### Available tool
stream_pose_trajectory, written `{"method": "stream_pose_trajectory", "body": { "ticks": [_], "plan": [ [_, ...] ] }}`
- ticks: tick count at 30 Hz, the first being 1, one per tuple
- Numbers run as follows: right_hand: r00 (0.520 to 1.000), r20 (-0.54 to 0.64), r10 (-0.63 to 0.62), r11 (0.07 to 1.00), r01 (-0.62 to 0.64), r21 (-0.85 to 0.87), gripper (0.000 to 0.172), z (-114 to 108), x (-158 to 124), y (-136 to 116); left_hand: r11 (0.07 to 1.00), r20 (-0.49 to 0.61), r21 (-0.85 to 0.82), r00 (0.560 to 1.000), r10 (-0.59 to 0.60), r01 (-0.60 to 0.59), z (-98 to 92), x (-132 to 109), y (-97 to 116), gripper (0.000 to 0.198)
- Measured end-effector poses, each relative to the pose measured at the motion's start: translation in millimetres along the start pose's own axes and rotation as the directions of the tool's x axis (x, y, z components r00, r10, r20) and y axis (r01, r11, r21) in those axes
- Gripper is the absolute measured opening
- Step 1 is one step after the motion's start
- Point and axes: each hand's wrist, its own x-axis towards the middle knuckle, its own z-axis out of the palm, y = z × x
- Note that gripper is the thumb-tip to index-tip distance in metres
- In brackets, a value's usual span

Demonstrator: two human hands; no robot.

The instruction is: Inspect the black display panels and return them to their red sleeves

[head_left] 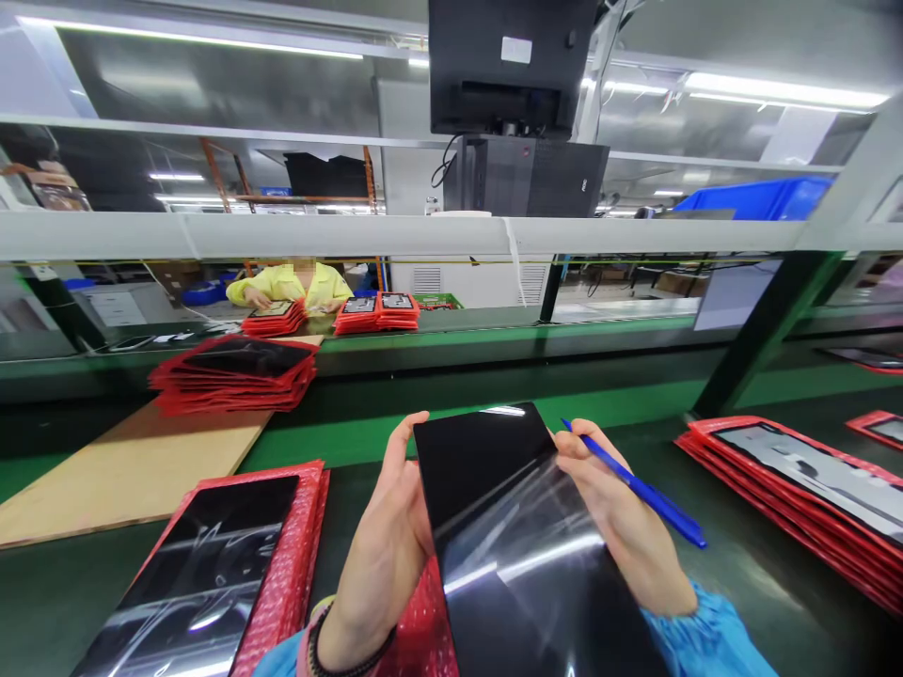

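Note:
A glossy black screen panel [522,555] is held up in front of me, tilted, with light streaks reflected on it. My left hand [388,527] grips its left edge, and my right hand [613,508] holds the right edge. A blue pen [645,494] is also held in my right hand, its tip pointing up and left. Red bubble wrap [427,625] shows beneath the panel. To the left lies another black panel [204,574] on red bubble-wrap bags.
Red-bagged panels are stacked on a wooden board [141,465] at the left; another stack [811,480] stands at the right. Beyond the green bench's white rail [339,235], a person in yellow [303,282] handles red-framed parts. A monitor [512,66] hangs overhead.

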Motion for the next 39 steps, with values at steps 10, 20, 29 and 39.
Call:
{"method": "stream_pose_trajectory", "body": {
  "ticks": [10, 20, 29, 39],
  "plan": [
    [0.973, 0.194, -0.127, 0.969, 0.164, -0.186, 0.026, 7.0, -7.4, 16.4, 0.925, 0.040, 0.381, 0.999, -0.005, -0.010, -11.9, 11.7, -2.0, 0.077],
    [0.986, 0.126, -0.113, 0.864, 0.161, -0.478, 0.026, -87.6, 28.6, 73.9, 0.773, -0.227, 0.623, 0.973, 0.033, 0.119, -92.9, 52.1, -17.9, 0.052],
    [0.973, 0.207, 0.099, 0.755, 0.062, -0.652, 0.023, -112.1, 51.7, 117.6, 0.704, -0.239, 0.698, 0.969, 0.055, 0.132, -116.3, 61.2, -50.0, 0.047],
    [0.979, 0.197, -0.047, 0.769, 0.161, -0.618, 0.025, -107.6, 45.7, 112.1, 0.659, -0.241, 0.748, 0.957, 0.162, 0.077, -123.6, 29.8, -33.1, 0.069]
  ]
}}
